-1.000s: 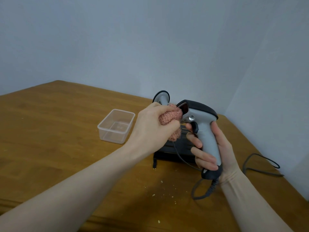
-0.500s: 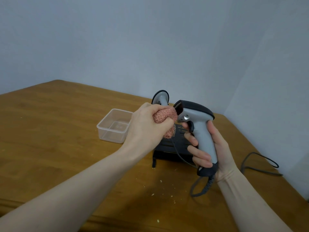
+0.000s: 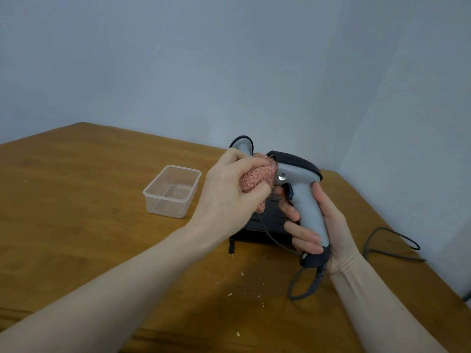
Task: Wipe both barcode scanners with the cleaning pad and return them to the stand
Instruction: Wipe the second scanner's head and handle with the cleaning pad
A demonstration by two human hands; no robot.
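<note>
The wiping is under way on one scanner, and nothing shows that either one is finished. The right hand holds a grey scanner upright above the worktop, its fingers curled round the handle and the thumb along the far side. The left hand grips the pink cleaning pad, bunched between curled fingers and thumb, and presses it against the front of the scanner's head, where the reading window would be; the window itself is hidden by the pad.

The second scanner shows only as a grey and black part rising behind the left hand, seemingly seated in the black stand, which sits on the worktop just behind and below both hands. Whether that one has been wiped cannot be told.

A coiled cable hangs from the held scanner's handle and trails to the right. A clear plastic box stands to the left, apart from the stand, and crumbs lie scattered in front.

Left to do, as I judge it: finish wiping this scanner, seat it in the stand, and deal with the other if it is not yet cleaned
</note>
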